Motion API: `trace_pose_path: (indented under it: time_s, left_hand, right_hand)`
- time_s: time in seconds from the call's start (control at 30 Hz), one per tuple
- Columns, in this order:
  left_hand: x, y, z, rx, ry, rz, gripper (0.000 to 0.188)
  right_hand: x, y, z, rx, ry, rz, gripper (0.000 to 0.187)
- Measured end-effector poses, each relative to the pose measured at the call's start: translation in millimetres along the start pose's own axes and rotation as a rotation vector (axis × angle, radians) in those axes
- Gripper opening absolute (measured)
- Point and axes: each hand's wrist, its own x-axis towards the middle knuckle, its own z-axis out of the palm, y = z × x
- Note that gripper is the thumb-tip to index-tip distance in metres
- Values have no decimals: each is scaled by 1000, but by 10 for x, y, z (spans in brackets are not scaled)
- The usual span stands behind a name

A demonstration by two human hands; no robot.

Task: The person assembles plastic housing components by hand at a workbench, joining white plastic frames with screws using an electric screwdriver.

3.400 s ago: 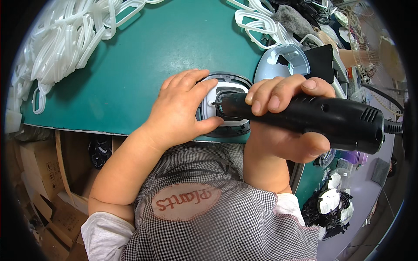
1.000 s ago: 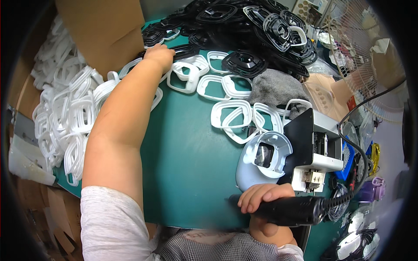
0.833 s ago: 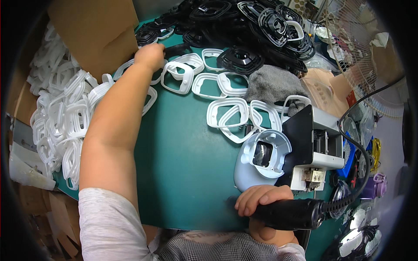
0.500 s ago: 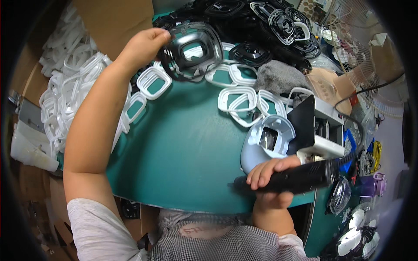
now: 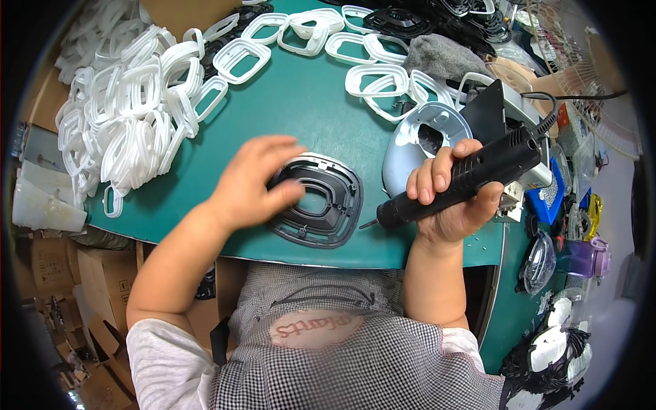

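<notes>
A black rounded-square plastic frame (image 5: 345,229) with an opening in its middle lies on the green mat (image 5: 273,119) near the front edge. Over its left side is my left hand (image 5: 254,179), slightly blurred, thumb and fingers spread apart; whether they touch the frame I cannot tell. My right hand (image 5: 454,198) is wrapped round a black electric screwdriver (image 5: 478,167). Its thin bit points left and down, just beside the frame's right edge. Behind that hand sits a light blue hollow housing (image 5: 400,154) with a dark part inside.
White frames (image 5: 133,89) are heaped at the left, and several more white rings (image 5: 377,80) lie across the back. A grey cloth (image 5: 444,56) and a boxy white device (image 5: 526,143) stand at the right. Black frames (image 5: 400,20) pile up behind. The screwdriver's cord (image 5: 547,102) runs off right.
The black frame has come down from the back left onto the mat near me, and my left hand's grip has loosened. My right hand has raised the screwdriver. The view has shifted lower.
</notes>
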Motion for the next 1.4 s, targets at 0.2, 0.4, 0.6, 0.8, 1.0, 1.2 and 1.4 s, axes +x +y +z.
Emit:
trace_pose_path:
  time_s: [0.2,0.4,0.6,0.8,1.0,1.2,1.4]
  left_hand:
    - [-323,412,368,150,36,18,68]
    - [-35,634,269,255,98,-48,64]
    - [1045,136,400,195,322,53,35]
    - [1479,-143,391,-31,261,-69,13]
    - [1132,-128,-170,-716,235,-170,21]
    - [647,-164,-509,-922,147,-487,25]
    - [331,47,-370,-912,-27,-550,23]
  right_hand:
    - [-20,-29,33,26,1,-8,65]
    - [-6,-19,-14,16,-2,-29,64]
    - [16,-29,-8,19,-8,-29,63]
    - [33,-41,-28,34,16,-18,64]
    - [20,-104,-65,122,-11,-4,64]
    - [63,-162,-160,293,-42,13,68]
    - [70,-153,-258,338,-92,56,70]
